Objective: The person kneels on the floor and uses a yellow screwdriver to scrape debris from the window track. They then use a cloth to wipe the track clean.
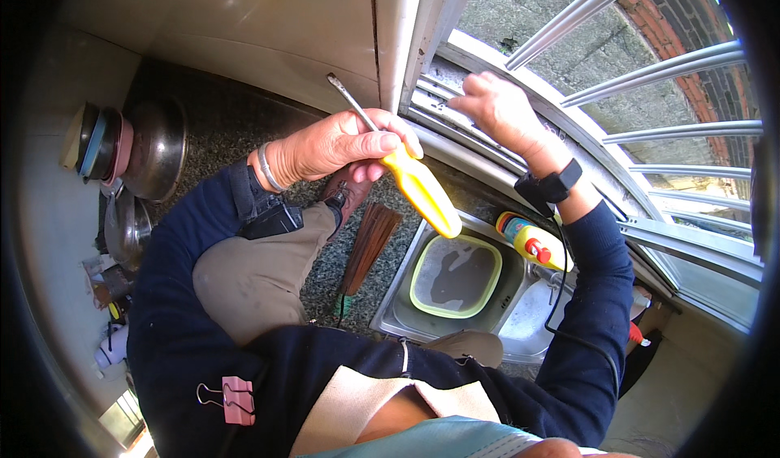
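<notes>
My left hand [341,144] grips a screwdriver where the steel shaft [352,102] meets its yellow plastic handle [426,196]. The tip points up and left; the handle end hangs above the sink's edge. Over the sliding-window track [439,102] is my right hand [503,114], its fingers bent in towards the sill. Whether those fingertips hold anything cannot be made out. Dark bits of dirt lie along the track's grooves.
A steel sink [512,302] holds a green-rimmed basin [420,263] of murky water. Beside it lies a yellow detergent bottle [530,239]. A brush of stiff brown bristles [368,245] rests on the granite counter [323,281]. Stacked bowls [155,150] stand left. White bars [658,74] cross the window.
</notes>
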Action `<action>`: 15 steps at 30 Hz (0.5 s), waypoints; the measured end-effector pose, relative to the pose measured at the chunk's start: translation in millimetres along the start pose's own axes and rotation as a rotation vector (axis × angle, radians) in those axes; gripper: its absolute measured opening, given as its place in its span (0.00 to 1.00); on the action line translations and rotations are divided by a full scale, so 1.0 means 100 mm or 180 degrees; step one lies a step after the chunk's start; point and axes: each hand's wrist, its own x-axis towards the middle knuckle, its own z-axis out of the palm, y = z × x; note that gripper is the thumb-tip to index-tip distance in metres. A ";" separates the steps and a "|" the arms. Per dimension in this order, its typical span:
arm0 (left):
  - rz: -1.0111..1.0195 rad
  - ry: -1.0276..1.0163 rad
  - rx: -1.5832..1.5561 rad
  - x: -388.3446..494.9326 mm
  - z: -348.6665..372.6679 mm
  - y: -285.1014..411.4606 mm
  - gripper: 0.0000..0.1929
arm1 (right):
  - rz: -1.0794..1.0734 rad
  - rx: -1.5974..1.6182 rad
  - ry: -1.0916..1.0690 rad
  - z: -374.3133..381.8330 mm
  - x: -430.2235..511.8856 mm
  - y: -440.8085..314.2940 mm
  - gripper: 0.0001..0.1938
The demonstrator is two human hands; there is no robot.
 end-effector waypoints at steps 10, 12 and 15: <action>-0.0064 0.0020 -0.0002 0.02 0.02 0.00 0.16 | -0.0643 -0.0638 -0.0556 0.32 0.07 0.00 0.02; -0.0078 -0.0009 -0.0030 0.03 0.02 0.00 0.16 | -0.0848 -0.0581 -0.0359 0.34 0.06 0.02 0.02; -0.0048 -0.0027 -0.0038 0.01 0.01 0.00 0.16 | -0.0757 0.0042 -0.0370 0.28 0.14 0.07 0.02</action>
